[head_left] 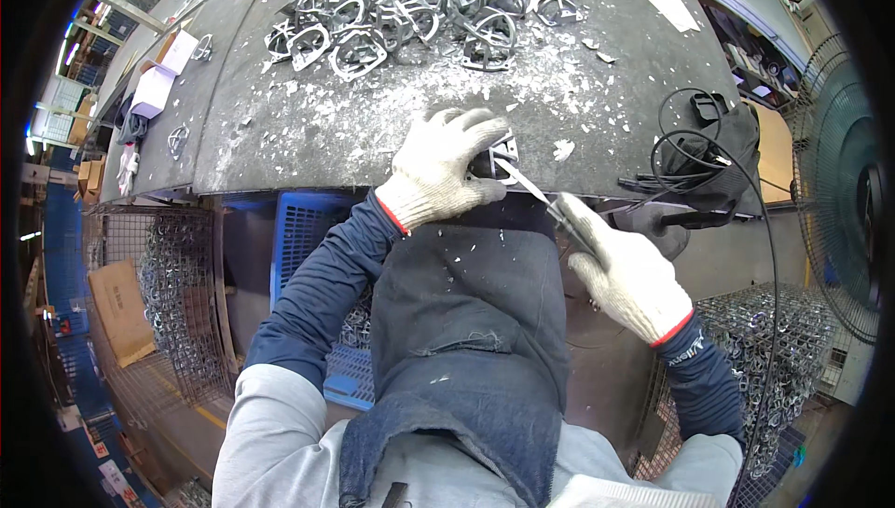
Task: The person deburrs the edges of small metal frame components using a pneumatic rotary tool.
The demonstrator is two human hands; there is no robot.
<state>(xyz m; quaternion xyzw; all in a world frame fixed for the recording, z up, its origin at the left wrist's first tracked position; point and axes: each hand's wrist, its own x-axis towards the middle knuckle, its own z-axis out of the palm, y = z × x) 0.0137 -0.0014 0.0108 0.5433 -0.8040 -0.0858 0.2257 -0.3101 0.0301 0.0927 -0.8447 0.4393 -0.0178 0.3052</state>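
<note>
My left hand [449,156], in a white knitted glove with a red cuff edge, is closed on a small frame-shaped metal part [506,148] at the table's near edge. Its fingers hide much of the part. In my right hand [636,275], gloved alike, is a slim tool with a narrow pale blade [522,179]; whether it is a knife or a file I cannot tell. The blade points up and left, its tip at the part. A heap of similar looped metal parts [401,14] lies at the far middle of the dark table [308,130].
White flakes [373,98] litter the tabletop. Black cables [690,149] and a dark bag lie at the right, near a large fan [848,191]. Wire cages [177,294] with metal parts flank me; a blue plastic crate [298,233] stands under the table. A white box [158,84] is far left.
</note>
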